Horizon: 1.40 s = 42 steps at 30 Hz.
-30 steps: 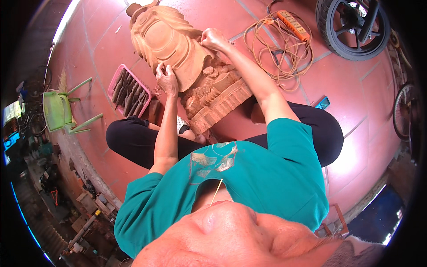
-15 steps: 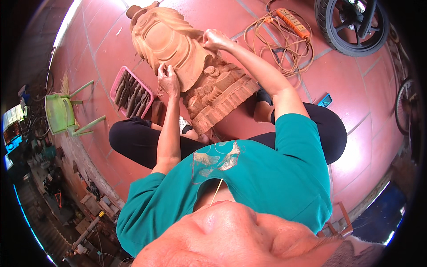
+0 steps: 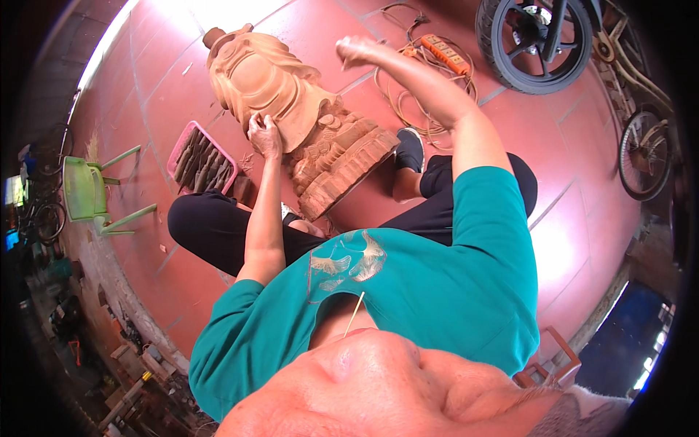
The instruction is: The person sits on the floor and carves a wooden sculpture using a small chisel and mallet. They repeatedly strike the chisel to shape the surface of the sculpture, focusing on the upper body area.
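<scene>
A carved wooden statue with a robed, rounded body lies on the floor in front of me, its carved base toward my legs. My left hand rests against the lower left side of the robe. Its fingers are bent and pressed together, and whatever they hold is hidden. Off to the right of the statue, my right hand is raised clear of the wood. That hand is closed and slightly blurred; I cannot make out anything in it.
A pink basket of dark carving tools stands left of the statue. A green chair is farther left. At right lie an orange power strip and coiled cord, near a motorbike wheel. My crossed legs flank the base.
My right hand has lifted off the statue's right side and swung away to the right. The left hand stays on the robe's edge. The whole view has shifted slightly.
</scene>
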Motion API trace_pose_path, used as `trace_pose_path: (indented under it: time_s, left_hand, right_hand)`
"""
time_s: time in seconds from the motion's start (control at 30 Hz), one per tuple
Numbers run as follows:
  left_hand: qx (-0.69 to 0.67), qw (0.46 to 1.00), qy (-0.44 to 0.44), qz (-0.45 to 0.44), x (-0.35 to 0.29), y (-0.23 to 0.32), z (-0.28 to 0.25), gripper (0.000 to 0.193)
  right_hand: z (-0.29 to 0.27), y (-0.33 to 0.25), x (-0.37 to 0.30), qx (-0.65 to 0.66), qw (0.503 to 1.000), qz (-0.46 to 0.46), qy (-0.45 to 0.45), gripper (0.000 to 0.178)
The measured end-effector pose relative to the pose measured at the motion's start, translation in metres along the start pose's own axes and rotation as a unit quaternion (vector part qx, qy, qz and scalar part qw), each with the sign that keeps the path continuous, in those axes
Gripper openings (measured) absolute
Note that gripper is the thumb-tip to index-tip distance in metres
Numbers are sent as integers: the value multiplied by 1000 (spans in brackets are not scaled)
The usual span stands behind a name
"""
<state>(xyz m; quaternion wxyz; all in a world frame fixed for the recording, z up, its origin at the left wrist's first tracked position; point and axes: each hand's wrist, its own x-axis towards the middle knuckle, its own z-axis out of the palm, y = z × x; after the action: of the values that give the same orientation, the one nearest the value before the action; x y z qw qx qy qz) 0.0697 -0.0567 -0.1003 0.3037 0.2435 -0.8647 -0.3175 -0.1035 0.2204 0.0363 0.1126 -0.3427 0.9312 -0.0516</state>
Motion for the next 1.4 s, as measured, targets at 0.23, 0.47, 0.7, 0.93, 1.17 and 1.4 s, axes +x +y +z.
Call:
trace_pose_path:
  time_s: [0.23,0.47,0.7,0.93,1.17,1.4]
  left_hand:
    - [-34,998,-51,-35,4,-3,-1,35]
    - [-3,995,-94,-17,0,9,-2,39]
    - [34,996,-82,29,-11,15,-8,36]
    - [28,996,-80,41,-15,23,-20,38]
    - [49,993,-104,9,-21,42,-29,41]
    - [43,994,-103,-3,-24,44,-29,38]
  right_hand:
    - [-103,66,-66,70,988,126,-56,54]
    - [-27,82,-139,255,953,75,146,44]
    - [48,17,-111,321,937,83,110,37]
    - [75,-9,-64,223,959,-37,169,28]
    - [91,-25,-40,226,962,-61,143,19]
    - [92,-31,-7,185,965,-83,165,10]
